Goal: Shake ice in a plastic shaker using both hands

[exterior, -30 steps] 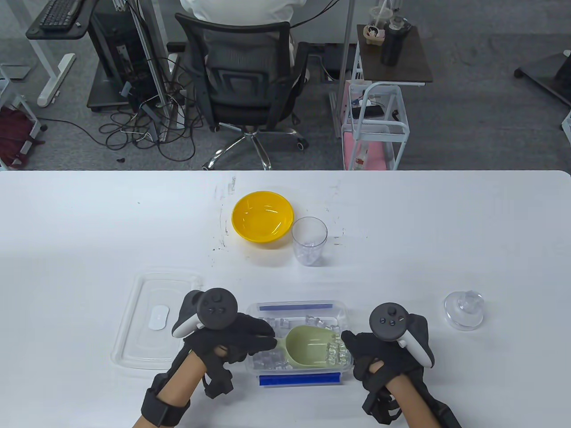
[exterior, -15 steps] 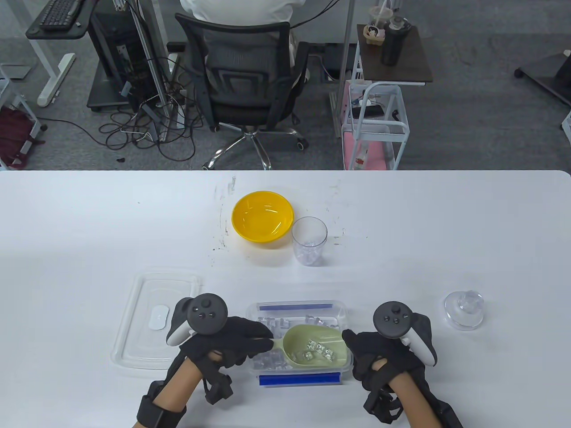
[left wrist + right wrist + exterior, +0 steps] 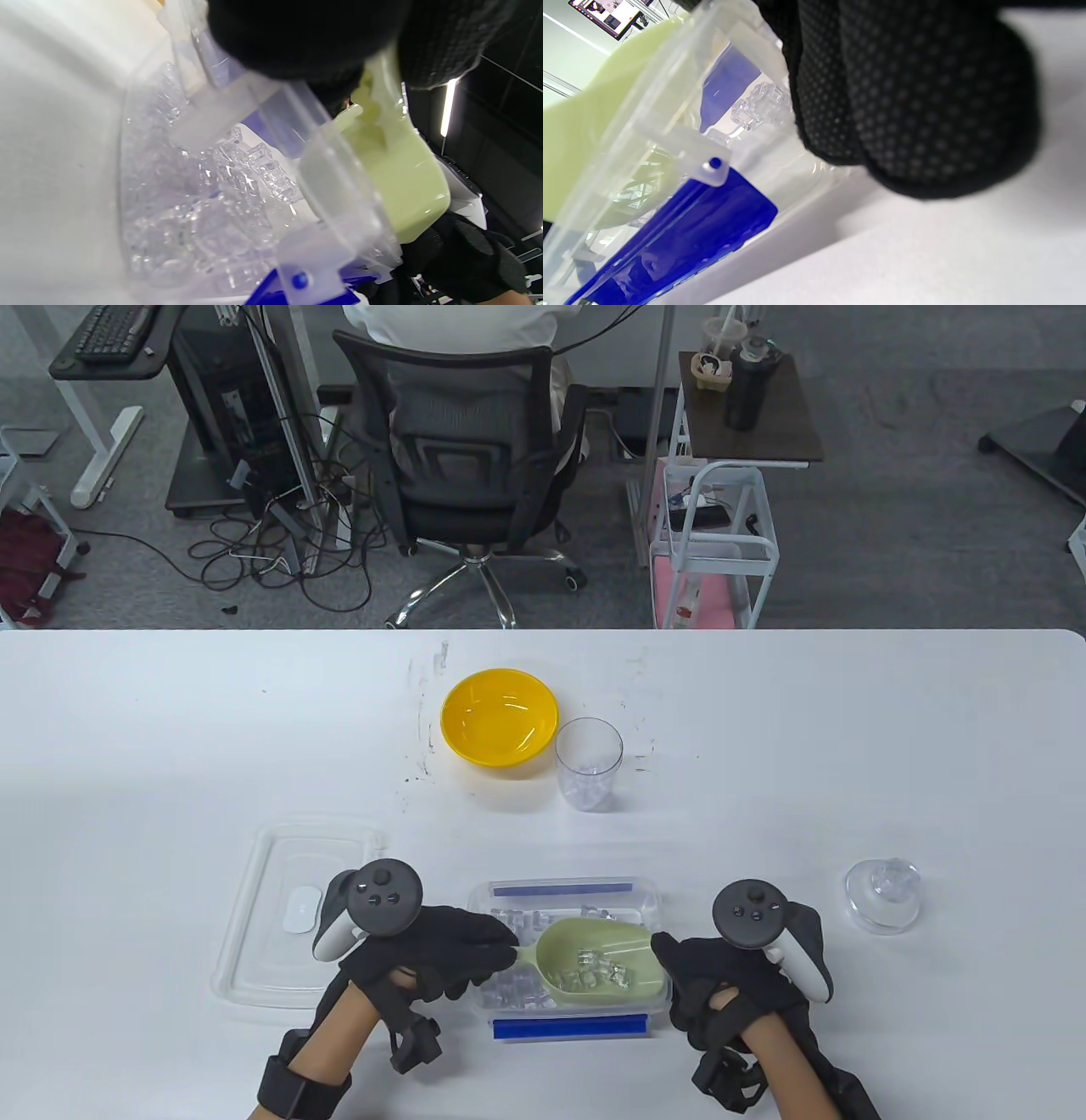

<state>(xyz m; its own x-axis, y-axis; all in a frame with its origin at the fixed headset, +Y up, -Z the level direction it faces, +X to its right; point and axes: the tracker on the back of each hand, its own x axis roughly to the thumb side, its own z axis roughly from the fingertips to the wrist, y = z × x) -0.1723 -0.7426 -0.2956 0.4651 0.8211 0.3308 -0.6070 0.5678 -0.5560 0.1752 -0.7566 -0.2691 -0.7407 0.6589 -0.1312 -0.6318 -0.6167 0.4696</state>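
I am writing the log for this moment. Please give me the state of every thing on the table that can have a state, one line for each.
Ice box: open, ice inside.
Box lid: off, flat on table.
Green scoop: loaded with ice, over the box.
Left hand: holds the scoop handle.
Right hand: rests against the box's right end.
Shaker cup: upright, uncapped, some ice inside.
Shaker lid: off, on table.
Yellow bowl: upright, looks empty.

Both hands wear black knit gloves; the right hand's (image 3: 717, 984) fingers (image 3: 903, 106) show a dotted grip texture. A dark round tracker with a white grip sits on the back of each, left hand (image 3: 424, 954) included. Black straps wrap both wrists.
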